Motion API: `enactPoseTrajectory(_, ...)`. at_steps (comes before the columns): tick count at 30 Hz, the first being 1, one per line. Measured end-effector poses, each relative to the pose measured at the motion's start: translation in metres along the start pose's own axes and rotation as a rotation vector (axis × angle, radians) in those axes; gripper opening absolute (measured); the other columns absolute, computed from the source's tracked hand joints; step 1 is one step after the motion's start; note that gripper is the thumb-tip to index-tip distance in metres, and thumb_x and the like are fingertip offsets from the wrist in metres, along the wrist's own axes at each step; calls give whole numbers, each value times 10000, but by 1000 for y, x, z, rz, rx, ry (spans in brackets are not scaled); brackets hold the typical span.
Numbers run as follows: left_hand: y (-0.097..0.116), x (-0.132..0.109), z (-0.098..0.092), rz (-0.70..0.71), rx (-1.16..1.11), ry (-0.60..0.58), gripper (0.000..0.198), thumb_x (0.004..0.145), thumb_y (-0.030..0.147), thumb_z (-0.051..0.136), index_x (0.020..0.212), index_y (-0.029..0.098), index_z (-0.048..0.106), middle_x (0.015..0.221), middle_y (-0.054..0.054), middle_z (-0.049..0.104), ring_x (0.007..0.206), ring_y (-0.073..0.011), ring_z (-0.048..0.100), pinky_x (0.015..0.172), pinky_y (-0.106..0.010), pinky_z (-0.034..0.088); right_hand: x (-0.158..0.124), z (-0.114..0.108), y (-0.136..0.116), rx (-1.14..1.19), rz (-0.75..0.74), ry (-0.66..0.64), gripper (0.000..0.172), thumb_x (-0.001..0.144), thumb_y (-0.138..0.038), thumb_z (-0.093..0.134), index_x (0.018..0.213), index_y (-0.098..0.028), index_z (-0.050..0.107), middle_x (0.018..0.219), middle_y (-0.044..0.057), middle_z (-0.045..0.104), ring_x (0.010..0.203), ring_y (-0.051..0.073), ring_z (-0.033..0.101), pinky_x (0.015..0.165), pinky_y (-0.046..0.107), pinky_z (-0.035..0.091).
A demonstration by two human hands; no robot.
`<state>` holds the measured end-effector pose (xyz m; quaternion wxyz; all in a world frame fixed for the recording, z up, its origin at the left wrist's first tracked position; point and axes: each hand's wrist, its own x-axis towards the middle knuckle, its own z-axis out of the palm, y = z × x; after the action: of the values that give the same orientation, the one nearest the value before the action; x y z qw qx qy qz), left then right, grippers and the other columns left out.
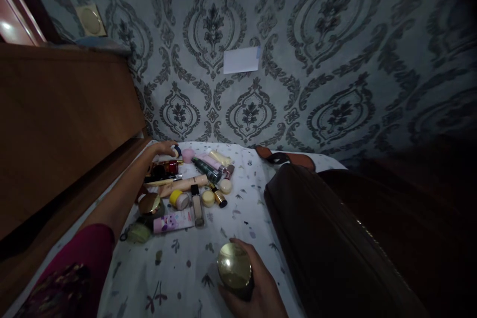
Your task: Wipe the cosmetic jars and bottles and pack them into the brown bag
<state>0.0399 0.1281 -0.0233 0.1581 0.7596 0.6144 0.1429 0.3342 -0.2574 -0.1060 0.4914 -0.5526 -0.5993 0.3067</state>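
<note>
My right hand [263, 285] is closed around a round jar with a shiny gold lid [234, 264], low in the view over the patterned cloth. At the far end of the cosmetics, my left hand [164, 148] has its fingers on a small dark-blue and white container [176, 151]; its exact kind is too small to tell. Close by that hand lie a pink round item [188, 155] and a dark red bottle [171, 166]. Nearer to me are a second gold-lidded jar [151, 204], a pink and white tube [174, 221] and a foundation bottle with a black cap [197, 206].
A dark brown bag [320, 238] with a tan strap [286, 158] stands along the right of the white floral cloth [179, 278]. Wooden furniture [67, 129] borders the left. Behind is a patterned wall [298, 59]. A green pouch-like item [137, 232] lies left.
</note>
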Motion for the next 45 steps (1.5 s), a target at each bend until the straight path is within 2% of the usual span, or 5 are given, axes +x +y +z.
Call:
enactPoseTrajectory(7, 18, 2, 16, -80, 102, -43, 356, 923, 362, 599, 1217, 162, 571, 1225, -96, 598, 1047, -228, 619, 878, -443, 547, 1, 2, 7, 10, -52, 7, 506, 645, -224, 629, 1149, -215, 588, 1039, 72, 693, 924, 239, 676, 814, 321, 545)
enactPoseTrajectory(13, 10, -7, 8, -66, 10, 157, 582, 735, 278, 715, 1277, 186, 527, 1055, -39, 671, 1019, -247, 619, 846, -337, 513, 0, 1, 4, 17, -21, 18, 516, 641, -214, 628, 1156, -221, 594, 1067, 66, 689, 960, 243, 674, 845, 337, 546)
enactPoseTrajectory(22, -5, -27, 2, -79, -111, 181, 382, 617, 376, 683, 933, 180, 595, 737, 16, 613, 729, -190, 588, 573, -245, 437, 1, -2, -1, 8, -22, 14, 495, 651, -211, 633, 1145, -229, 606, 1079, 60, 688, 978, 242, 674, 850, 336, 552)
enactPoseTrajectory(38, 5, -31, 6, -19, 41, 237, 282, 546, 353, 766, 702, 198, 590, 740, -23, 606, 864, -242, 578, 690, -268, 435, 3, -8, -5, -1, -8, -81, 514, 669, -216, 649, 1181, -215, 596, 1096, 75, 688, 1007, 246, 673, 868, 351, 560)
enactPoseTrajectory(45, 22, -62, -19, 2, 19, 341, 230, 692, 392, 679, 630, 197, 573, 608, 2, 542, 705, -190, 527, 627, -259, 390, 6, -6, -12, -18, 44, -48, 518, 639, -245, 649, 1152, -216, 592, 1081, 74, 696, 981, 248, 678, 845, 351, 557)
